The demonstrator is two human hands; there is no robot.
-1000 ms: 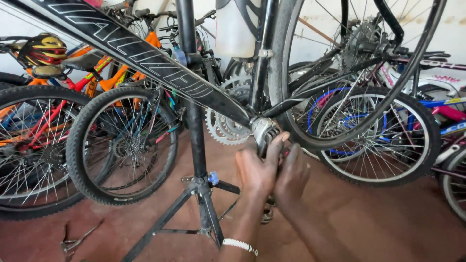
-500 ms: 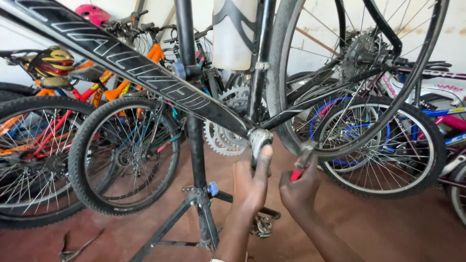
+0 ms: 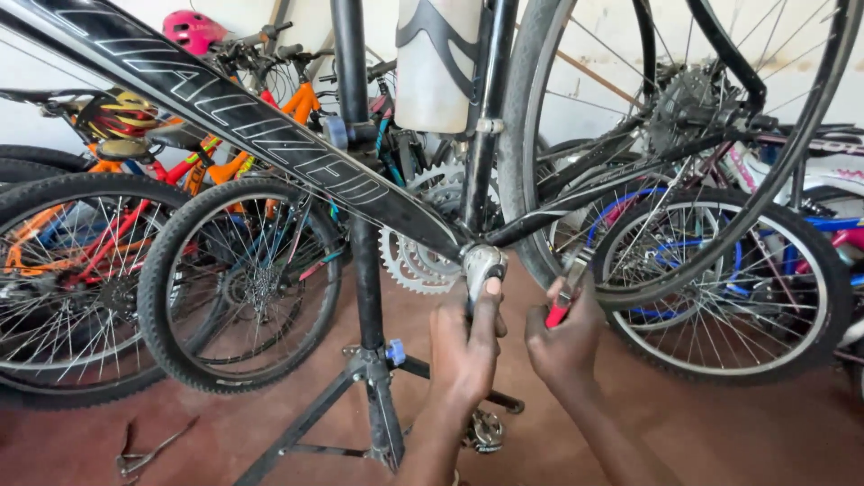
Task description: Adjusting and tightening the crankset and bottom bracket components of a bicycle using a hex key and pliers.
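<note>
Red-handled metal tool now clamped in right hand, newly raised beside silver bottom bracket; left hand gripping crank below, thumb pressed on bracket.

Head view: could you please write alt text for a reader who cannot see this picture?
A person's left hand grips the crank arm of a black bicycle frame clamped on a repair stand, while the right hand holds a red-handled tool beside it. Other bicycles and a pink helmet stand behind.
</note>
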